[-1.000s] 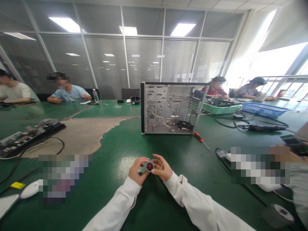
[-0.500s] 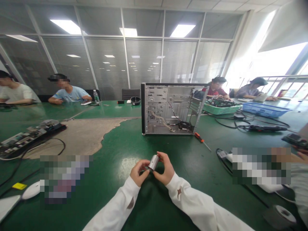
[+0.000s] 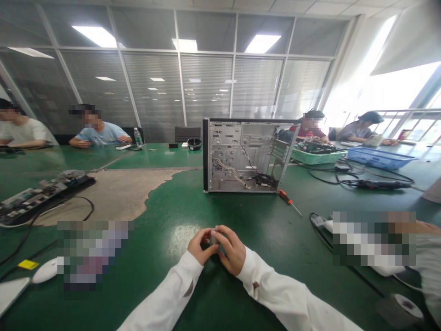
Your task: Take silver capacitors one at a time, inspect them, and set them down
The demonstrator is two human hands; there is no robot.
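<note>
A small silver metal cylinder point(image 3: 213, 237) is held just above the green table, mostly covered by fingers. My left hand point(image 3: 200, 248) closes on its left side, thumb toward me. From the right, my right hand point(image 3: 234, 250) grips it with fingers bent over its upper part. Beyond my hands stands an open computer case point(image 3: 227, 147) with its inside facing me, showing wires and a fan. An orange and black screwdriver point(image 3: 289, 201) lies by the case's lower right corner.
A green basket point(image 3: 317, 157) of parts and a blue basket point(image 3: 382, 157) stand at the back right, near black cables. A circuit board point(image 3: 44, 195) lies left, with a white mouse point(image 3: 45, 271) nearer me. Several people sit around the table; one person's arm reaches in at right.
The cylinder has turned more upright and shifted slightly left. My right hand has moved left and its fingers have curled over it, hiding more of it.
</note>
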